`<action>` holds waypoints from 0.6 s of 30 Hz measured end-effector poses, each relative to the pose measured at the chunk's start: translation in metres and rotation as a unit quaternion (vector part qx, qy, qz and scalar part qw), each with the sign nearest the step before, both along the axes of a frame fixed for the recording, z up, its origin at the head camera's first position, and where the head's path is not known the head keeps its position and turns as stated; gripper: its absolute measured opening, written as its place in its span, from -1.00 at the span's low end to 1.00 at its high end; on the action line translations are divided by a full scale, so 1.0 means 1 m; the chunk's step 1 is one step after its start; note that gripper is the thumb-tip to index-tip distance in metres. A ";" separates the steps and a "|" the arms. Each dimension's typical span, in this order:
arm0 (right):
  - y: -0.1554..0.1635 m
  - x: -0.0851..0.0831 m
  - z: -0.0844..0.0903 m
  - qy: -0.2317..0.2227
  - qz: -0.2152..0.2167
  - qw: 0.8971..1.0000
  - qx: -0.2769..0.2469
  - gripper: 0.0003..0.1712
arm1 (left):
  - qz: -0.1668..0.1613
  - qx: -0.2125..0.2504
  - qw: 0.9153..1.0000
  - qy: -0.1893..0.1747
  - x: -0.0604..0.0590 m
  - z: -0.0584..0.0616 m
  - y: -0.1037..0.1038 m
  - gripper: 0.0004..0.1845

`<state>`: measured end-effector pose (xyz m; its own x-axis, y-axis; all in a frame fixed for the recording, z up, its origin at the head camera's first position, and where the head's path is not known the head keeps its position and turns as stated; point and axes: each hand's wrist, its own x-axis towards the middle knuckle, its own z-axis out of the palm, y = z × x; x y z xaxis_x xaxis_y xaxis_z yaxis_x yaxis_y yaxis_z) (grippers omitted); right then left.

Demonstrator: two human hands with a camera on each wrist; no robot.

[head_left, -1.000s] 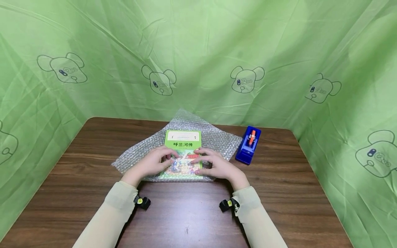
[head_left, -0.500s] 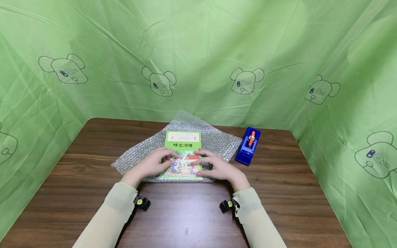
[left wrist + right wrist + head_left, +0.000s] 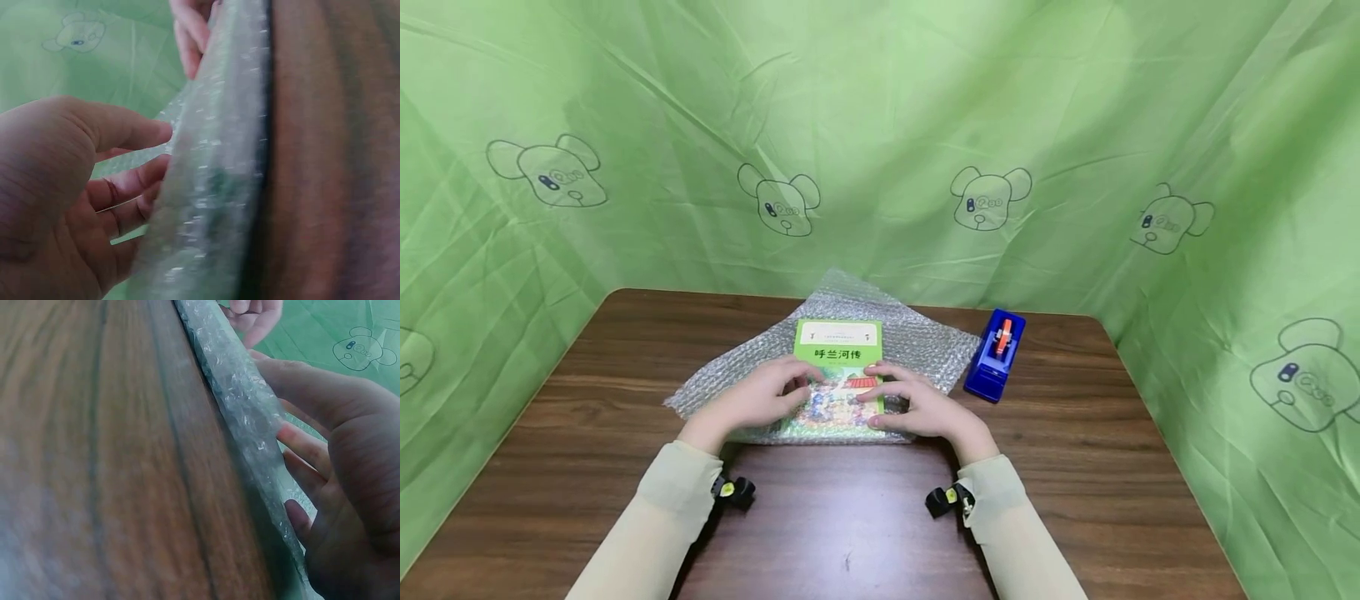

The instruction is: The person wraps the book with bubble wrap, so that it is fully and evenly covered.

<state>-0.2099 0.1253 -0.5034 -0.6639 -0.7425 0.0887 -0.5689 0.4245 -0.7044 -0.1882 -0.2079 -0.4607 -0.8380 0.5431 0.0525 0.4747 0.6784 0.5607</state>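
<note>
A green-topped book (image 3: 837, 354) with a colourful cover picture lies on a sheet of bubble wrap (image 3: 722, 379). The wrap's near part is folded up over the book's lower half, and its folded edge (image 3: 247, 419) runs along the near side. My left hand (image 3: 767, 393) rests on the left of the cover, fingers loosely bent with the tips on the wrapped picture. On the other side my right hand (image 3: 921, 404) touches the book's right edge, fingers spread. Both wrist views show thumb and fingertips against the wrap, gripping nothing.
A blue tape dispenser (image 3: 994, 357) with an orange roll stands right of the wrap on the brown wooden table (image 3: 1060, 467). Green cloth (image 3: 880, 108) printed with bear heads hangs behind and at both sides. A small black camera is strapped to each wrist.
My left hand and forearm have shifted slightly left across the cover. The right hand keeps nearly the same place. The whole head view has moved a little; book, wrap and dispenser stay put.
</note>
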 end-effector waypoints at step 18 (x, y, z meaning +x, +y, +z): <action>-0.001 -0.001 -0.006 -0.008 -0.008 1.000 -0.019 -0.54 | 0.145 0.050 0.987 0.049 -0.086 -0.002 -0.011 -0.53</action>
<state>-0.2106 0.1245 -0.5093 -0.6779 -0.7274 0.1062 -0.5504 0.4065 -0.7293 -0.2743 -0.2191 -0.4625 -0.9457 0.2697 0.1812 0.3239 0.7376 0.5925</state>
